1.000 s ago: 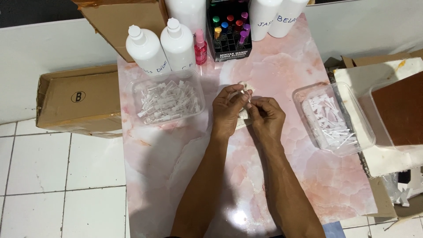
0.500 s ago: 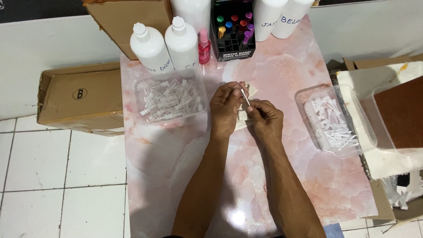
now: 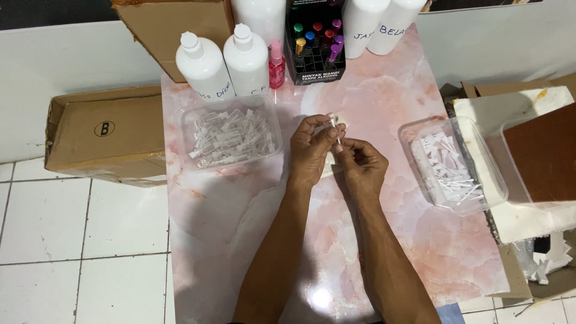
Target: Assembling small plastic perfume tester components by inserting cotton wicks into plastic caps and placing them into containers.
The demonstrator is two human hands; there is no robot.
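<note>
1. Holding the small white sprayer piece (image 3: 332, 120) above the pink worktop (image 3: 384, 102), keep your left hand (image 3: 312, 150) fingers pinched narrow on it.
2. With your right hand (image 3: 362, 168), grip the thin white tube (image 3: 337, 135) low and keep it straight.
3. Work between the two clear trays (image 3: 231, 135) (image 3: 450, 162).

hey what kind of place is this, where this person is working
Likely a small home or shop workbench for filling perfume bottles: large white bottles, a black rack of coloured-cap vials, and clear tubs of small plastic parts stand on a pink marble-look table, cardboard boxes alongside.
</note>
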